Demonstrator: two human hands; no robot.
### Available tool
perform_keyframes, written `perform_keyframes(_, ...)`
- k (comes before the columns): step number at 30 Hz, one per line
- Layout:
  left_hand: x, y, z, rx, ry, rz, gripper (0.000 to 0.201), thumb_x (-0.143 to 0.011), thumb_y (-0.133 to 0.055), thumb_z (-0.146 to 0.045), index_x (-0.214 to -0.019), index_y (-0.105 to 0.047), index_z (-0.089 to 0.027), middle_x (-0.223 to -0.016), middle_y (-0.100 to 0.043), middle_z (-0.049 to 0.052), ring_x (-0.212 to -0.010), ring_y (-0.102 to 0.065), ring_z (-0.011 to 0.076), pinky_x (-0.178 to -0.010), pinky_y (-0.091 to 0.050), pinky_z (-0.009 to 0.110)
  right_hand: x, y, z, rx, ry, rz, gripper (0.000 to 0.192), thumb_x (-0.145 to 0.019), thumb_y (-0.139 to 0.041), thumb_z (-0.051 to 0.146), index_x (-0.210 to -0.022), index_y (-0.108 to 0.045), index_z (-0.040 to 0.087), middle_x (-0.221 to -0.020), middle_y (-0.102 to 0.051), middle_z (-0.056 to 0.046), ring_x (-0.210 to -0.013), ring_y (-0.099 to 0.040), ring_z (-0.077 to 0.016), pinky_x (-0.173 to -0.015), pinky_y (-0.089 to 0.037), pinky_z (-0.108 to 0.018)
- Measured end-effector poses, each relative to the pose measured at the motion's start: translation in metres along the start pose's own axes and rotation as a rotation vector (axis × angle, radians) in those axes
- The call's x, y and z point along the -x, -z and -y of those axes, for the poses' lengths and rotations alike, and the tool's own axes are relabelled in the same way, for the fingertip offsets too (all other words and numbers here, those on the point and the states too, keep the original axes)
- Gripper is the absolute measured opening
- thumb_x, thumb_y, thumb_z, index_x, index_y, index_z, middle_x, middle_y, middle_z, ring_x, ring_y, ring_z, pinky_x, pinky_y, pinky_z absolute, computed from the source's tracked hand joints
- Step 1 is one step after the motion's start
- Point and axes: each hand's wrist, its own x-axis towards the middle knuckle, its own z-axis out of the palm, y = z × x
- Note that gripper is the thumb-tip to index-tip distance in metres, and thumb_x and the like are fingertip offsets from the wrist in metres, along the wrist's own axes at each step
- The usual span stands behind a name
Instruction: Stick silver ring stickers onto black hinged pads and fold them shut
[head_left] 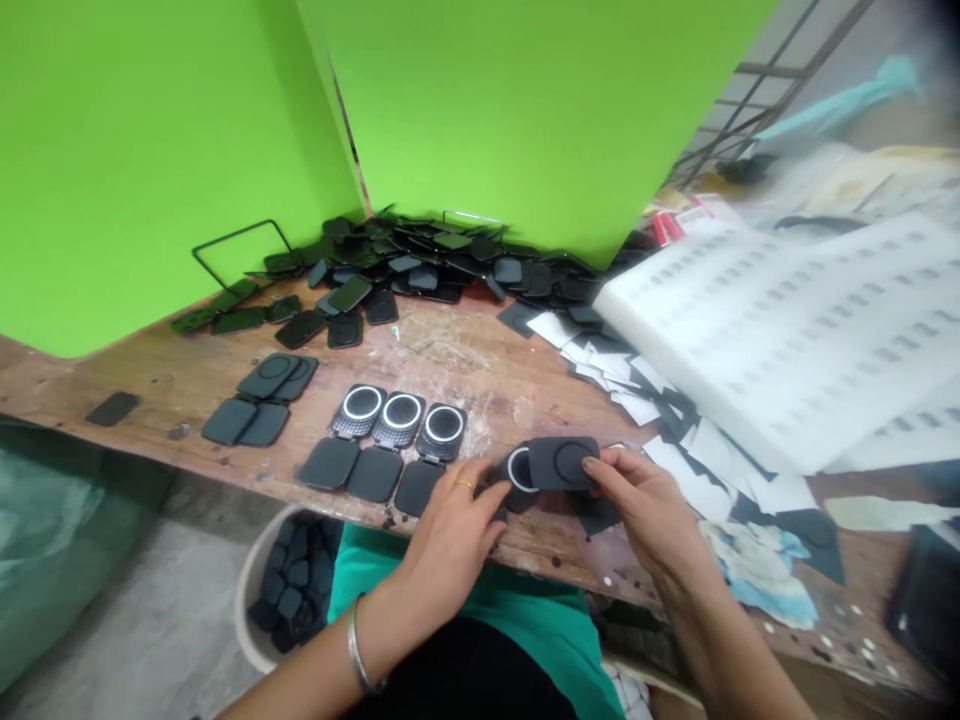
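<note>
head view shows the right hand [656, 500] grasping a thin dark panel [551, 465] by its right edge, between thumb and finger; a circle outline is on its face. this panel partly covers a ringed unit [520, 472] with a white ring; whether the two touch, i cannot tell. the fingers of the left hand [454, 535] are bent at the left side of this unit, but i cannot tell if they grip it or only rest there.

to the left of the left fingers, three opened units [401, 420] lie in a row on the worktop [480, 340], and farther left are some dark pads [262, 425]. beyond both hands is a loose heap of dark plates [420, 275]; to the right of the right fingers are white slips [712, 455].

in my judgement, the panel may tilt or come down crooked, because the right fingers hold it only at one edge. if the left fingers do not steady the ringed unit, a push could slide it, perhaps over the front edge of the worktop, which is near. also, a careless move of the left hand could knock the row just beside it.
</note>
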Motion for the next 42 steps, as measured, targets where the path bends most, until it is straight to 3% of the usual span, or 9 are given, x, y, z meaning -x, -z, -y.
perform_keyframes(3,-0.006,0.001,-0.003,0.036,0.081,0.031,0.071,-0.078,-0.069,-0.008,-0.143,-0.043,-0.021,-0.14,-0.05,0.015,-0.131,-0.044,0.0328,-0.108,-0.041,0.052,0.001,0.006,0.003,-0.005,-0.027,0.107,0.039,-0.058,-0.085,0.054,-0.063,-0.066,0.019,-0.074,-0.068,-0.004,-0.065,-0.055,-0.0166,-0.06,-0.042,-0.029)
perform_keyframes(6,-0.015,0.003,-0.009,0.054,0.12,0.069,0.077,-0.073,-0.075,-0.011,-0.142,-0.043,-0.02,-0.128,-0.057,0.014,-0.123,-0.05,0.0341,-0.105,-0.041,0.053,0.0,0.011,0.003,0.009,-0.008,0.162,0.041,-0.058,-0.085,0.053,-0.057,-0.063,0.018,-0.094,-0.072,-0.007,-0.077,-0.059,-0.0193,-0.069,-0.045,-0.03)
perform_keyframes(8,-0.022,0.004,-0.012,0.093,0.148,0.105,0.067,-0.072,-0.077,-0.013,-0.134,-0.052,-0.017,-0.12,-0.06,0.014,-0.116,-0.054,0.0338,-0.101,-0.044,0.05,-0.001,0.013,0.001,-0.004,0.0,0.179,0.042,-0.058,-0.085,0.051,-0.054,-0.06,0.018,-0.097,-0.071,-0.008,-0.082,-0.06,-0.02,-0.072,-0.045,-0.03)
perform_keyframes(12,-0.032,0.007,-0.012,0.249,0.213,0.146,0.027,-0.077,-0.067,-0.014,-0.105,-0.067,-0.016,-0.103,-0.065,0.011,-0.095,-0.062,0.0274,-0.087,-0.049,0.04,-0.003,0.016,-0.002,-0.102,-0.046,0.261,0.039,-0.06,-0.085,0.047,-0.055,-0.059,0.018,-0.088,-0.069,-0.005,-0.077,-0.058,-0.0173,-0.069,-0.044,-0.028)
perform_keyframes(18,-0.034,0.018,-0.007,0.855,0.409,0.211,0.021,-0.079,-0.062,-0.023,-0.097,-0.07,-0.015,-0.094,-0.073,0.006,-0.088,-0.067,0.0201,-0.079,-0.05,0.029,-0.002,0.012,0.004,-0.153,-0.076,0.334,0.038,-0.058,-0.086,0.047,-0.056,-0.062,0.017,-0.083,-0.068,-0.005,-0.073,-0.057,-0.0158,-0.067,-0.043,-0.029)
perform_keyframes(23,-0.033,0.027,-0.011,1.263,0.683,0.376,0.038,-0.068,-0.071,-0.027,-0.103,-0.069,-0.013,-0.078,-0.073,0.006,-0.068,-0.069,0.0178,-0.064,-0.054,0.027,0.002,0.005,0.01,-0.148,-0.118,0.324,0.039,-0.055,-0.086,0.045,-0.054,-0.06,0.017,-0.068,-0.062,0.0,-0.062,-0.05,-0.0118,-0.059,-0.039,-0.026)
perform_keyframes(27,-0.032,0.024,-0.011,1.314,0.754,0.439,0.045,-0.065,-0.072,-0.026,-0.108,-0.069,-0.014,-0.078,-0.074,0.007,-0.065,-0.071,0.0202,-0.058,-0.056,0.027,0.005,0.001,0.01,-0.114,-0.144,0.336,0.036,-0.055,-0.084,0.043,-0.054,-0.06,0.017,-0.066,-0.063,0.0,-0.057,-0.048,-0.0102,-0.054,-0.036,-0.025)
perform_keyframes(34,-0.03,0.018,-0.009,1.326,0.731,0.426,0.04,-0.065,-0.069,-0.024,-0.103,-0.072,-0.014,-0.075,-0.074,0.007,-0.063,-0.071,0.0186,-0.056,-0.056,0.024,0.007,0.0,0.009,-0.076,-0.196,0.302,0.038,-0.053,-0.084,0.044,-0.053,-0.057,0.017,-0.053,-0.056,0.002,-0.048,-0.042,-0.0082,-0.046,-0.031,-0.023)
perform_keyframes(42,-0.029,0.018,-0.009,1.324,0.71,0.413,0.04,-0.067,-0.067,-0.023,-0.106,-0.072,-0.014,-0.074,-0.074,0.007,-0.064,-0.071,0.0198,-0.052,-0.054,0.023,0.007,0.0,0.006,-0.055,-0.173,0.297,0.038,-0.055,-0.084,0.044,-0.055,-0.058,0.017,-0.057,-0.058,0.001,-0.052,-0.045,-0.0092,-0.048,-0.032,-0.023)
